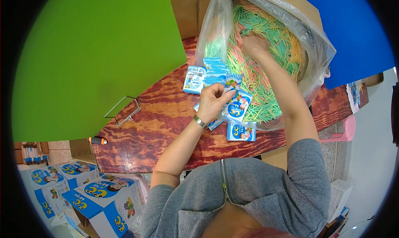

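My left hand (213, 100) is above the table's edge of the open box, thumb and fingers pinched on a small blue-and-white packet (232, 82). Around it lie several more packets: a stack (214, 74) just beyond my fingers, one (193, 79) to the left, and one (241, 132) nearer to me. My right hand (254, 45) reaches into a mass of thin green, pink, yellow and orange sticks (266, 90). Its fingertips are hidden among them, so their grip does not show. The sticks fill a clear plastic liner (214, 30) inside a cardboard box (297, 7).
The box rests on a red-brown wood-grained table (145, 142). A large green panel (99, 59) stands at left, a blue panel (351, 30) at right. A wire handle (124, 111) and an orange-and-black tool (98, 141) are near the left edge. Printed cartons (97, 196) stand below; a pink stool (347, 130) is right.
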The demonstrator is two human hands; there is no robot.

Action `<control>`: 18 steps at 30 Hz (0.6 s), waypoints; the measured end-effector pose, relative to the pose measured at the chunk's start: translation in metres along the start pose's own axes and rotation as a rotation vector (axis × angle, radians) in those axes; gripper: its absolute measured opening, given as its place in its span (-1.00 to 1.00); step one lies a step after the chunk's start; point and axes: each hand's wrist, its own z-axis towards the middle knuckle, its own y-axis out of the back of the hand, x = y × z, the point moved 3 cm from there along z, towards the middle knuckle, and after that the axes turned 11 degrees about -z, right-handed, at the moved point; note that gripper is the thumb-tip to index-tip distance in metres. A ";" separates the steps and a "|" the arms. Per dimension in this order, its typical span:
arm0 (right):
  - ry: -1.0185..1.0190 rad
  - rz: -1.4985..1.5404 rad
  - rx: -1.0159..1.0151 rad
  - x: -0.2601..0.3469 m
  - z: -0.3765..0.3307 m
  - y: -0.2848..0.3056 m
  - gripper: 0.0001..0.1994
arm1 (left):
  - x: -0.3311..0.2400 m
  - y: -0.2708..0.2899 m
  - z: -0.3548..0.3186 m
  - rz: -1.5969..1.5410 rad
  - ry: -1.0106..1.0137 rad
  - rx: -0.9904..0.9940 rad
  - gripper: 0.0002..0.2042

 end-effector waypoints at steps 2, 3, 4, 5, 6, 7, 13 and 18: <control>-0.011 -0.006 -0.004 -0.011 0.009 -0.014 -0.63 | -0.003 -0.002 0.001 0.001 -0.023 -0.004 -0.83; -0.020 -0.028 -0.004 -0.021 0.013 -0.022 -0.65 | -0.003 -0.004 0.002 -0.003 -0.022 -0.005 -0.84; -0.017 -0.046 -0.005 -0.020 0.012 -0.018 -0.66 | -0.003 -0.002 0.001 -0.005 -0.019 -0.019 -0.84; -0.012 -0.045 -0.007 -0.021 0.009 -0.013 -0.66 | -0.002 0.000 0.001 -0.003 -0.021 -0.024 -0.84; 0.055 0.042 -0.050 -0.024 0.003 -0.008 -0.67 | -0.001 0.001 0.002 -0.035 -0.014 -0.015 -0.85; 0.121 0.129 -0.091 -0.024 -0.007 0.006 -0.67 | -0.001 0.001 0.001 -0.068 -0.005 -0.006 -0.86; 0.204 1.053 0.091 -0.053 -0.059 0.031 -0.75 | -0.022 -0.013 0.019 -0.292 -0.007 0.017 -0.88; 0.317 1.742 0.706 -0.046 -0.115 0.002 -0.78 | -0.047 -0.039 0.056 -0.590 -0.079 0.126 -0.80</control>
